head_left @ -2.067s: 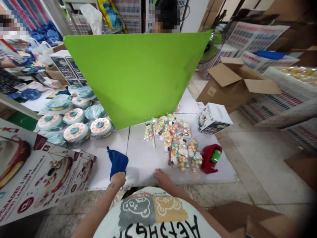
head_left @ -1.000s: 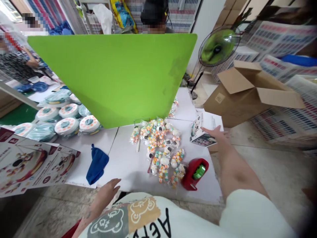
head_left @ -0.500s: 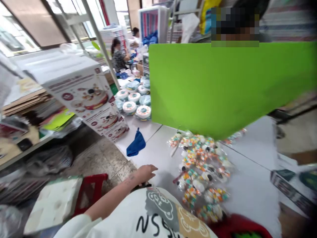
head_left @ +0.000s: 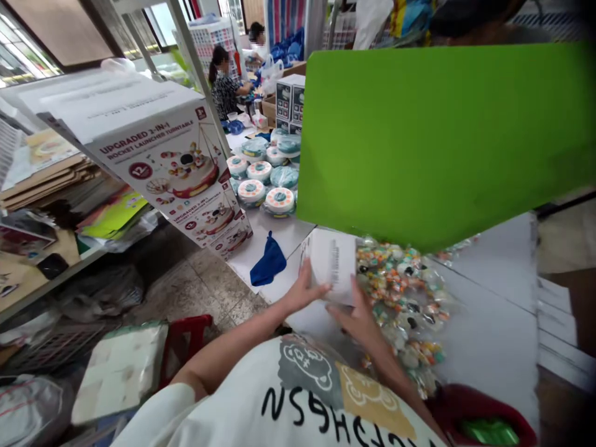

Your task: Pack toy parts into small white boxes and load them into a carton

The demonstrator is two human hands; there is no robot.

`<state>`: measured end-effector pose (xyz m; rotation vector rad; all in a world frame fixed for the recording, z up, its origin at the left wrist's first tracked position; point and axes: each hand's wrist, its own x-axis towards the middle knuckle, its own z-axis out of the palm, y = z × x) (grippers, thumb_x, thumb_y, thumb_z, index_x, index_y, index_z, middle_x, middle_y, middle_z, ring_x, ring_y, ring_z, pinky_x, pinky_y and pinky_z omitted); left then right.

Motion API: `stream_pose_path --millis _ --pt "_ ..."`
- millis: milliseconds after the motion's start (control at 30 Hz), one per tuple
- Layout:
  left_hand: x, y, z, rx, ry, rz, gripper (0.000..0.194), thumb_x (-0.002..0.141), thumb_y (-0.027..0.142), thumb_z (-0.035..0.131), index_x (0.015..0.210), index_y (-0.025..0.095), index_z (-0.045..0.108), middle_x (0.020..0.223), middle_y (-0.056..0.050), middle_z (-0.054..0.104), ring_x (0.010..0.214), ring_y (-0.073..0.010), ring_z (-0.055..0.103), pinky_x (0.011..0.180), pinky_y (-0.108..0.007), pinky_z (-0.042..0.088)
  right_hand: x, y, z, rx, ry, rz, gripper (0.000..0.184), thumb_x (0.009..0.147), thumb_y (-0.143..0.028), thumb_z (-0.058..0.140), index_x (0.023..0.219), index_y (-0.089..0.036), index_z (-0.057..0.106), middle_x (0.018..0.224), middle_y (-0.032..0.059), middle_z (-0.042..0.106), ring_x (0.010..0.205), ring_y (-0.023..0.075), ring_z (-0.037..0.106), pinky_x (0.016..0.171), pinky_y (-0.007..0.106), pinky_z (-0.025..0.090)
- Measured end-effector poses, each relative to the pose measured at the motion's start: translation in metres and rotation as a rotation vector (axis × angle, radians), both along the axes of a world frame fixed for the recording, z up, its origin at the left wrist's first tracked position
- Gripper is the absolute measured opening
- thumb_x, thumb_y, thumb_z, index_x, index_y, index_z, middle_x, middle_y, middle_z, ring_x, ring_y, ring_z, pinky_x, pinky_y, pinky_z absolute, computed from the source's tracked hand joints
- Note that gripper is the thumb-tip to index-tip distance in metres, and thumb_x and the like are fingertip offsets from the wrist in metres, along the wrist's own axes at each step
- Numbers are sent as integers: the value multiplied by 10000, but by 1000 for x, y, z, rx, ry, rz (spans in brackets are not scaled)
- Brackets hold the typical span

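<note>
A small white carton [head_left: 338,261] with a printed label stands between my hands over the white table. My left hand [head_left: 303,290] grips its left side, thumb across the near face. On the right side, my right hand [head_left: 357,318] has its fingers pressed against the carton, the thumb near its lower edge. Just right of them lies a pile of clear bags [head_left: 410,279] with orange, green, white and black small pieces. A blue cloth-like pouch [head_left: 269,261] rests left of the carton.
A large green board [head_left: 433,143] rises behind the pile. Wrapped round white-and-teal toys [head_left: 279,198] stand farther back. Tall printed cartons [head_left: 162,161] are at the left, a red stool [head_left: 195,335] below. A red container [head_left: 484,403] sits at lower right; people work beyond.
The white carton has come between my hands. My right hand has entered view, and my left hand has moved forward and right onto the carton. The camera view has shifted slightly.
</note>
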<state>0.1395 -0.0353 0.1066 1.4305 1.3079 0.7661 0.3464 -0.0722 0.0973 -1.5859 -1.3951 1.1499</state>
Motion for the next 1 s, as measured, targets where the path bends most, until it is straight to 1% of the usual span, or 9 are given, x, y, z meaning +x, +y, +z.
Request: stream_pose_path --millis 67,167,233,333,400,500,667,800,1000 --pt "-24 5 -19 -107 17 93 1067 801 518 694 1576 91 99 1633 -189 183 1504 -339 192 1242 -470 167 -33 -3 -11 36 56 91 983 635 -510 806 1493 -287 382 1517 126 379 1379 352 394 1049 517 462" --pt "-56 11 -37 -179 11 134 1026 804 451 690 1571 91 113 1619 -162 251 1475 -297 284 1229 -417 229 -50 5 -23 -55 230 68 876 727 -513 729 1490 -252 388 1402 145 508 1196 306 559 928 467 539" --pt "-69 17 -39 -206 21 100 1008 809 443 687 1572 100 125 1611 -150 280 1461 -279 320 1215 -390 266 -48 19 -28 -159 340 -12 868 733 -544 707 1479 -221 403 1313 137 569 1050 268 619 863 430 565" --pt "-72 29 -30 -194 117 17 996 812 459 688 1574 114 147 1599 -157 303 1436 -298 362 1198 -400 294 -44 39 -32 -264 435 -82 843 724 -561 700 1460 -251 430 1287 98 571 905 231 644 690 364 592" --pt "-68 37 -19 -123 234 -69 951 829 437 670 1569 104 174 1585 -179 316 1430 -312 366 1200 -407 280 -46 45 -36 -289 464 -108 827 723 -544 701 1453 -267 429 1224 86 590 805 209 645 593 339 581" --pt "-54 45 -2 -28 506 -196 893 835 349 649 1562 90 199 1597 -220 255 1474 -335 272 1211 -448 231 -56 42 -46 -327 503 -147 787 719 -503 711 1415 -262 433 1120 79 602 709 174 623 563 334 585" --pt "-20 47 10 -117 954 -143 924 839 470 577 1560 76 154 1637 -251 4 1511 -430 -2 1147 -694 110 -68 34 -61 -381 580 -130 628 724 -498 737 1258 -255 514 1180 79 571 831 179 637 655 330 613" --pt "-2 47 14 -129 1032 -149 1106 769 647 566 1549 9 112 1619 -282 -67 1498 -444 -105 1128 -725 31 -61 50 -61 -343 581 -130 491 800 -511 663 1192 -238 549 1273 88 557 1048 240 608 728 324 595" --pt "14 47 18 -157 1028 -133 1143 748 670 554 1540 -14 96 1612 -301 -73 1488 -452 -139 1126 -726 6 -51 73 -62 -341 548 -92 535 802 -471 661 1263 -242 514 1359 127 533 1134 303 586 705 365 594"
